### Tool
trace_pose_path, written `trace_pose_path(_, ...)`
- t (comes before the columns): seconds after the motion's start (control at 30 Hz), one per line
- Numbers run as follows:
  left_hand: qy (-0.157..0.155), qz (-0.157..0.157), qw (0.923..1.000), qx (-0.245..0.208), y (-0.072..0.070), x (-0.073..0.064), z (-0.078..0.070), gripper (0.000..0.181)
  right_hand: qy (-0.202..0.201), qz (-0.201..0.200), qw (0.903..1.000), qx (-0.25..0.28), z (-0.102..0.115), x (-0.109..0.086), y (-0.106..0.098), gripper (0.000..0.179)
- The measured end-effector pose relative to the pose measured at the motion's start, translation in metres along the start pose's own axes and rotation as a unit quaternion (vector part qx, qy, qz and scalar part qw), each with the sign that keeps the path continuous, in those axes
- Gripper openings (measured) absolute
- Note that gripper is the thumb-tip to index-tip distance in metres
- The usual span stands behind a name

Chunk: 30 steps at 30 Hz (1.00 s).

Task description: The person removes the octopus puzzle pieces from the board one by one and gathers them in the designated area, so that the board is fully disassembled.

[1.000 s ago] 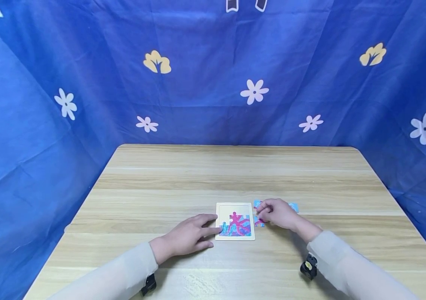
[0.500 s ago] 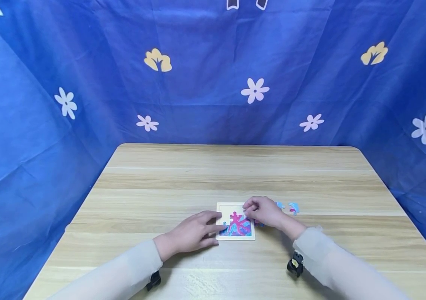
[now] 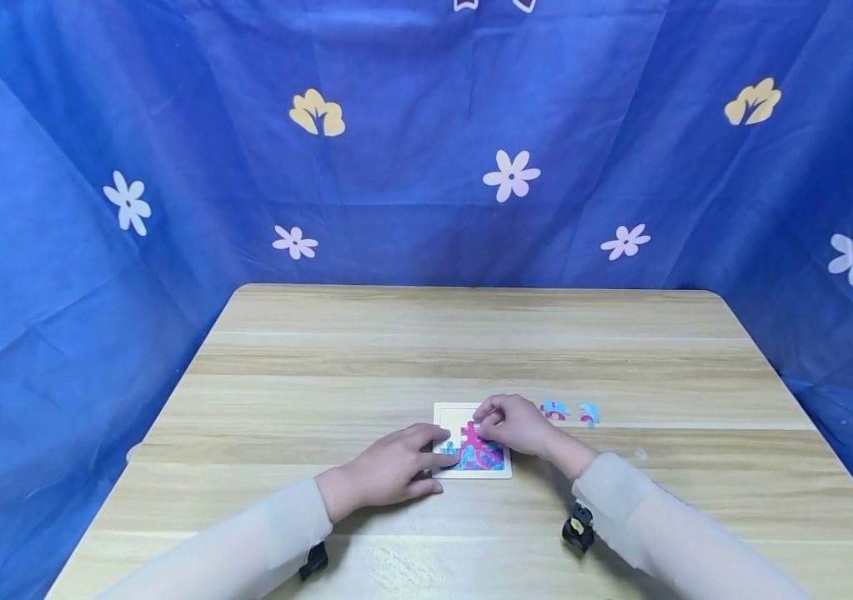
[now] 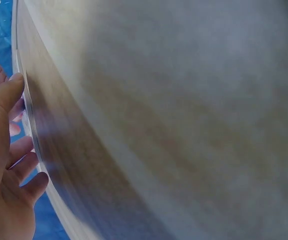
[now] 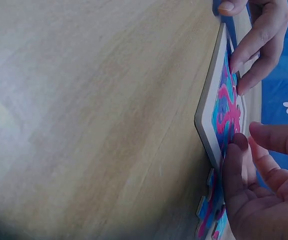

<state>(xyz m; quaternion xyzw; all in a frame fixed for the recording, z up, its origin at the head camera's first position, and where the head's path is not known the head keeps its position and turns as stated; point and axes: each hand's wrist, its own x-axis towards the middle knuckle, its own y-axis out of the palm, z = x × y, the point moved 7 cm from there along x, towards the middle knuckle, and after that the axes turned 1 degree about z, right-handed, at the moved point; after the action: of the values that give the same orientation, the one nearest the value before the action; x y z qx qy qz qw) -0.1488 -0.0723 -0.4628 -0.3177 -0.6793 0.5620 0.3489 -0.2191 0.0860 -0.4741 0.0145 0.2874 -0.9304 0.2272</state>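
While hands (image 3: pixel 394 465) (image 3: pixel 518 425) cross frame (image 3: pixel 480 475) edges; tabletop (image 3: pixel 471 343) spreads beyond
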Motion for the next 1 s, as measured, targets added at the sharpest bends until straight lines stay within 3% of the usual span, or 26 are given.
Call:
trace_pose_path(0.43,0.001,-0.004,1.0,-0.008,0.0005,0.0002,0.0015,0.045,0.007,-0.01,0.9975,-0.069,0.0026,0.0023,0.0032,0.019)
trace_pose_path(1.0,0.004,-0.006,1.0,-0.006,-0.0003,0.0,0.0013,0.045,0.002,-0.007,0.9998,-0.02,0.0053,0.0034,0.0023,0.015)
